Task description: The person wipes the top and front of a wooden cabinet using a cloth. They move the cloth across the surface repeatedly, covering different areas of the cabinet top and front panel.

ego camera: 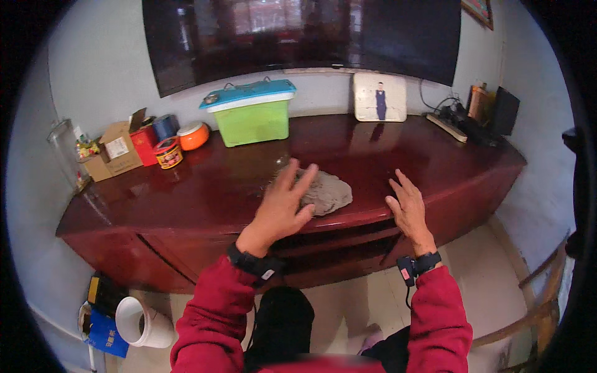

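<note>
A crumpled grey cloth [329, 193] lies near the front edge of a glossy dark-red wooden cabinet [196, 200]. My left hand [282, 205] is over the left part of the cloth, fingers spread, and hides some of it. Whether the palm touches the cloth I cannot tell. To the right of the cloth, my right hand [409, 205] hovers by the cabinet's front edge with its fingers apart and nothing in them. Both wrists carry black straps with small devices.
Along the back stand a green storage box [254, 121] with a blue lid, a framed photo [380, 98] and a power strip [446, 127]. Cardboard box [114, 154], red tin [168, 153] and orange jar [193, 136] crowd the left. A television [303, 42] hangs above; a white bucket [158, 328] stands below.
</note>
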Demonstrator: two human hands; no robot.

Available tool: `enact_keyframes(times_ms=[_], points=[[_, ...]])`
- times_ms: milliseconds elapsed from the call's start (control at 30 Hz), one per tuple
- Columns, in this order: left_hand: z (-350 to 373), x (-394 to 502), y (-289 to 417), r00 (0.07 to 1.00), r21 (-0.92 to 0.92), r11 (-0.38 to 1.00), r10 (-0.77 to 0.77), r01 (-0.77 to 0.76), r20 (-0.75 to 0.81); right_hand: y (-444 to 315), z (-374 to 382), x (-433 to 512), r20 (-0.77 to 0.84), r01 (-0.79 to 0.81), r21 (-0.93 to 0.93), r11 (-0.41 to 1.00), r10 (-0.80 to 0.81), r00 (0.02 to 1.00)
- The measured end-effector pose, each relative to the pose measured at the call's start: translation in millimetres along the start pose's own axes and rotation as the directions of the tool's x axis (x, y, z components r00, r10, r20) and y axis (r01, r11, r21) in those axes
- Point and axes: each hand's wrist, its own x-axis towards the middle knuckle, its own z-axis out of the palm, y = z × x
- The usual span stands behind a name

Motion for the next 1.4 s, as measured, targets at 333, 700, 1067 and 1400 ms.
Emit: enact_keyframes(times_ms=[333,700,1067,1400], points=[[-4.4,40.2,-3.2,0.951,-0.049,0.998,-0.01,0.026,0.31,1.0,0.0,-2.1,0.104,-0.009,-0.031,0.999,0.012,0.994],[-201.7,-198.0,-265.9,0.716,0.116,0.729,-0.609,0.675,-0.341,-2.7,0.4,-1.8,0.092,-0.04,-0.039,0.998,0.044,0.995],[-104.3,-118.6,-106.1,0.96,0.073,0.958,-0.271,0.276,-0.073,-6.2,3.8,-2.0,0.09,-0.022,-0.092,0.995,0.031,0.995],[-172.1,-123.2,-213.9,0.855,-0.108,0.849,-0.519,0.518,0.021,-3.2,2.2,-3.7,0.082,-0.012,-0.053,0.999,0.016,0.996]])
